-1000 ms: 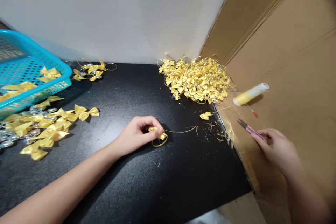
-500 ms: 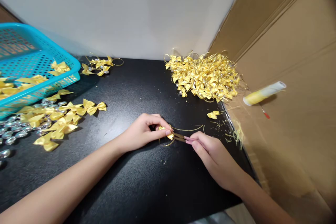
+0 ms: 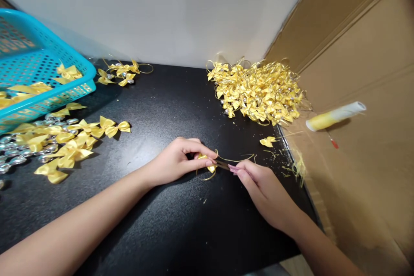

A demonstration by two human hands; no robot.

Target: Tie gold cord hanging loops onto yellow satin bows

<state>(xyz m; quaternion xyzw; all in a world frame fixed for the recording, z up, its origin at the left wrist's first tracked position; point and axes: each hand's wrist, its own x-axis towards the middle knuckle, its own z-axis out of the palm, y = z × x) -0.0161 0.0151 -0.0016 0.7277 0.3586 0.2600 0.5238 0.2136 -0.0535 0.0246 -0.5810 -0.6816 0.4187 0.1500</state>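
Right hand [image 3: 265, 189] just came over from the cardboard side — snips [image 3: 223, 165] pinched, now at the bow [image 3: 208, 161] the left hand [image 3: 176, 164] fingers pinch.

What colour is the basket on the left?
Bright blue-green, with little holes; the basket shows best in the head view.

No readable text, label, brand, number or sign anywhere in view. The blue basket [image 3: 48, 73], the thread spool [image 3: 334, 116], the cardboard [image 3: 365, 95], the white wall [image 3: 168, 8] and the black tabletop [image 3: 181, 224] show bare surfaces with no print that can be made out.
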